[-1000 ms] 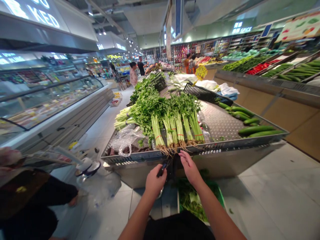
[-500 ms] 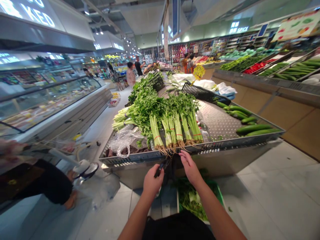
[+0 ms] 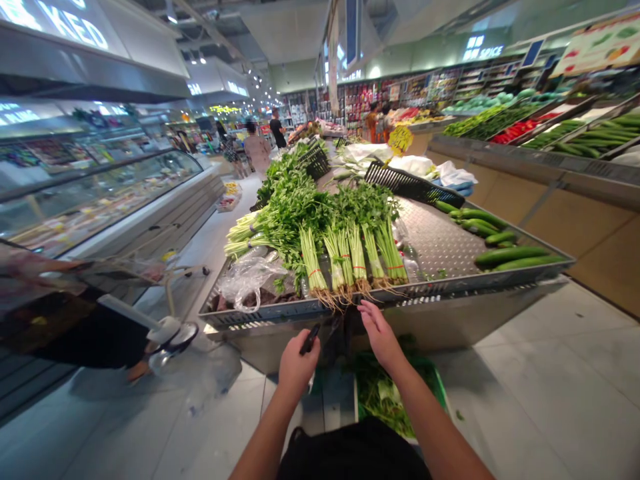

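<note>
A supermarket's steel table [image 3: 440,247] carries banded celery [image 3: 345,257], a green crate [image 3: 435,393] below holds leafy trimmings [image 3: 385,393], the left hand [image 3: 297,367] grips a black tool [image 3: 310,339], and the right hand [image 3: 381,337] is open.

Pale floor tiles [image 3: 540,360] run past a glass-fronted display case [image 3: 100,200] toward packed supermarket shelves [image 3: 400,90]

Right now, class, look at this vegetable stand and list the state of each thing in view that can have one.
Left hand: closed on a small black tool
Right hand: open, fingers spread
Celery bunches: tied with red bands, roots on
Plastic bag: crumpled
Black mesh basket: lying tilted
Green crate: holding loose greens
</note>
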Demonstrator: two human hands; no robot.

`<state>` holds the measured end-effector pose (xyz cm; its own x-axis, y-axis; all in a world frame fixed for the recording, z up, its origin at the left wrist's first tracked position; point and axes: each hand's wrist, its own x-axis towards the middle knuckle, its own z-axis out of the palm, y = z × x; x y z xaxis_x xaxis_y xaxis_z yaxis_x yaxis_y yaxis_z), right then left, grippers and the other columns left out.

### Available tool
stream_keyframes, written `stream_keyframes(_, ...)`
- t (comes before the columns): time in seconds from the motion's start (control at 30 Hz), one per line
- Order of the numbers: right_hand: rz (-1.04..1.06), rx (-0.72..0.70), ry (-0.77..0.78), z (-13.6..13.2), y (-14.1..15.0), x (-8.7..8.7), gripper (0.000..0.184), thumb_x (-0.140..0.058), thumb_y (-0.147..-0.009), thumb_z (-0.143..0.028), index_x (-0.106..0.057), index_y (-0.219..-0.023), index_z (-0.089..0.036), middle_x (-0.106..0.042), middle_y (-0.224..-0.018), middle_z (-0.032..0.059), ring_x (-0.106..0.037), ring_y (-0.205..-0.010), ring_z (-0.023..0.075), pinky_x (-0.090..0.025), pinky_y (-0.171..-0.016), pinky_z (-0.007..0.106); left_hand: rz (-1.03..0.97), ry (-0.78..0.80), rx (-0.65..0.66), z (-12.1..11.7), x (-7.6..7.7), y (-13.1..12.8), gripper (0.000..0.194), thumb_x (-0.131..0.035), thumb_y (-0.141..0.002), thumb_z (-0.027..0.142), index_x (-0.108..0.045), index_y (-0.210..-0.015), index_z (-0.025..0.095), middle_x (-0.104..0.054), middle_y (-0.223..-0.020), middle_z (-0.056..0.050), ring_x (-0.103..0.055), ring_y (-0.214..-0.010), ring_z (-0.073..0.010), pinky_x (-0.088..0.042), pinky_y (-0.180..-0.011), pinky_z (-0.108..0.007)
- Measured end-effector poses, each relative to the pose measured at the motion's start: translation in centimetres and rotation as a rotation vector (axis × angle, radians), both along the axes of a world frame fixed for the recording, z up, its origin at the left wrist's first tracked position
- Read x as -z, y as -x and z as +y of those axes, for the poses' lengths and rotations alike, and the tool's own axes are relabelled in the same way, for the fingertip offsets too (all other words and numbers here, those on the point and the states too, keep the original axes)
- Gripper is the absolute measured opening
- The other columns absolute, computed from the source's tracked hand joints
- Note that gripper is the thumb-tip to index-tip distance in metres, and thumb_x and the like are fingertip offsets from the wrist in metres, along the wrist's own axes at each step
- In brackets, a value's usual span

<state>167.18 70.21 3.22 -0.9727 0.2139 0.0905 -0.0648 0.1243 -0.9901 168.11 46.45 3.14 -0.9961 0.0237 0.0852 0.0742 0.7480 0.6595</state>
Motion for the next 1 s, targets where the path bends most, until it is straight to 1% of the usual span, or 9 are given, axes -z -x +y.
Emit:
stream_keyframes(0.1, -0.005, -0.01, -0.007, -0.1, 0.0, 0.0, 0.066, -0.053, -0.092, -0.071, -0.059, -0.137, -0.023, -0.069, -0.136, 0.0163, -0.062, -0.131, 0.0314, -0.05, -0.111, 0.05, 0.01, -0.013, 0.037, 1.6, -0.4, -0.3, 0.016, -0.058, -0.095, 0.033, -0.072, -0.092, 0.026, -0.074, -0.084, -0.001, -0.069, -0.086, -0.0213, -0.044, -0.073, -0.026)
stream_keyframes(0.17, -0.004, -0.011, -0.016, 0.0, 0.0, 0.0, 0.066, -0.052, -0.092, -0.071, -0.058, -0.137, -0.023, -0.069, -0.136, 0.0161, -0.062, -0.131, 0.0313, -0.05, -0.112, 0.05, 0.011, -0.023, 0.045, 1.9, -0.5, -0.4, 0.015, -0.059, -0.094, 0.033, -0.073, -0.095, 0.027, -0.076, -0.087, -0.001, -0.069, -0.088, -0.0217, -0.044, -0.074, -0.026)
stream_keyframes(0.23, -0.002, -0.01, -0.02, 0.2, -0.1, 0.1, 0.066, -0.051, -0.093, -0.071, -0.058, -0.137, -0.023, -0.068, -0.135, 0.0161, -0.062, -0.131, 0.0312, -0.049, -0.112, 0.05, 0.007, -0.026, 0.027, 1.5, -0.4, -0.3, 0.015, -0.059, -0.094, 0.033, -0.073, -0.096, 0.026, -0.076, -0.088, -0.002, -0.069, -0.087, -0.0218, -0.044, -0.074, -0.026)
stream_keyframes(0.37, -0.005, -0.005, -0.01, 0.5, -0.3, 0.3, 0.063, -0.051, -0.093, -0.07, -0.059, -0.136, -0.025, -0.069, -0.135, 0.015, -0.063, -0.13, 0.0308, -0.05, -0.111, 0.05, -0.004, -0.022, -0.037, -0.2, 0.1, 0.1, 0.019, -0.057, -0.096, 0.034, -0.072, -0.091, 0.025, -0.073, -0.082, -0.002, -0.068, -0.081, -0.0208, -0.043, -0.072, -0.026)
stream_keyframes(0.5, -0.012, -0.005, 0.003, 0.5, -0.3, 0.4, 0.063, -0.053, -0.092, -0.071, -0.06, -0.136, -0.025, -0.07, -0.134, 0.0146, -0.064, -0.129, 0.0308, -0.051, -0.11, 0.05, -0.004, -0.036, -0.012, -0.8, 0.4, 0.5, 0.018, -0.056, -0.096, 0.036, -0.07, -0.093, 0.025, -0.072, -0.08, 0.0, -0.067, -0.079, -0.0197, -0.043, -0.069, -0.025)
stream_keyframes(0.67, -0.012, -0.011, 0.004, 0.3, -0.3, 0.3, 0.065, -0.053, -0.092, -0.072, -0.06, -0.136, -0.025, -0.07, -0.135, 0.0154, -0.064, -0.13, 0.0316, -0.051, -0.11, 0.051, -0.001, -0.058, 0.045, 1.6, 0.4, -0.2, 0.016, -0.058, -0.093, 0.033, -0.071, -0.09, 0.025, -0.073, -0.082, -0.001, -0.067, -0.082, -0.0205, -0.044, -0.072, -0.026)
stream_keyframes(0.8, -0.008, -0.01, 0.004, 0.4, -0.3, 0.3, 0.065, -0.054, -0.091, -0.072, -0.06, -0.135, -0.025, -0.07, -0.134, 0.0157, -0.064, -0.129, 0.0317, -0.052, -0.11, 0.051, 0.005, -0.081, 0.073, 2.9, -0.1, -1.0, 0.016, -0.059, -0.092, 0.033, -0.072, -0.087, 0.026, -0.074, -0.082, 0.0, -0.068, -0.083, -0.0205, -0.045, -0.074, -0.026)
stream_keyframes(0.9, 0.003, -0.005, 0.015, 0.7, -0.4, 0.4, 0.062, -0.055, -0.092, -0.07, -0.061, -0.134, -0.025, -0.071, -0.133, 0.0146, -0.066, -0.126, 0.0313, -0.053, -0.108, 0.05, 0.006, -0.097, 0.063, 2.5, -0.4, -1.3, 0.015, -0.058, -0.092, 0.033, -0.072, -0.09, 0.027, -0.075, -0.084, 0.001, -0.068, -0.082, -0.0195, -0.045, -0.072, -0.025)
stream_keyframes(1.0, 0.002, -0.003, 0.023, 0.9, -0.5, 0.5, 0.061, -0.055, -0.093, -0.069, -0.061, -0.135, -0.026, -0.071, -0.133, 0.0141, -0.066, -0.126, 0.031, -0.054, -0.107, 0.05, -0.002, -0.102, 0.02, 1.5, -0.4, -1.4, 0.019, -0.056, -0.094, 0.035, -0.07, -0.086, 0.026, -0.071, -0.077, 0.002, -0.067, -0.075, -0.0182, -0.044, -0.067, -0.024)
